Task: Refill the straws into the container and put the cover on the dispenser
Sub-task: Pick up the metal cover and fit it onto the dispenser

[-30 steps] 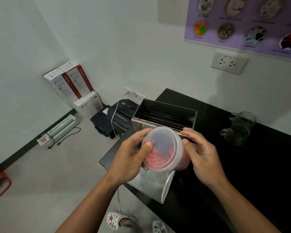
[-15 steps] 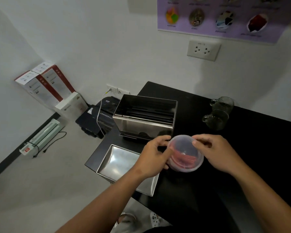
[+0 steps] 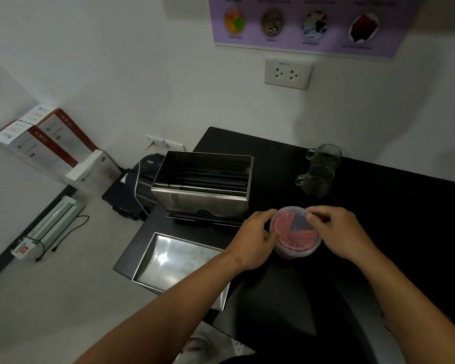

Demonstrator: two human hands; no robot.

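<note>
Hands on round tub [image 3: 296,233] of red straws [image 3: 297,232], mid table, near front of dispenser [image 3: 202,187]. Left hand [image 3: 255,239] grips tub side; right hand [image 3: 336,232] fingers pinch lid rim. Step: open tub. Next: peel lid off, hold tub steady. Cover [image 3: 179,264] waits at table's left edge.

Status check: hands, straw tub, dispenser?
Left hand and right hand both grip the lidded straw tub on the table. Dispenser open, cover lying beside. Nothing in the way.
</note>
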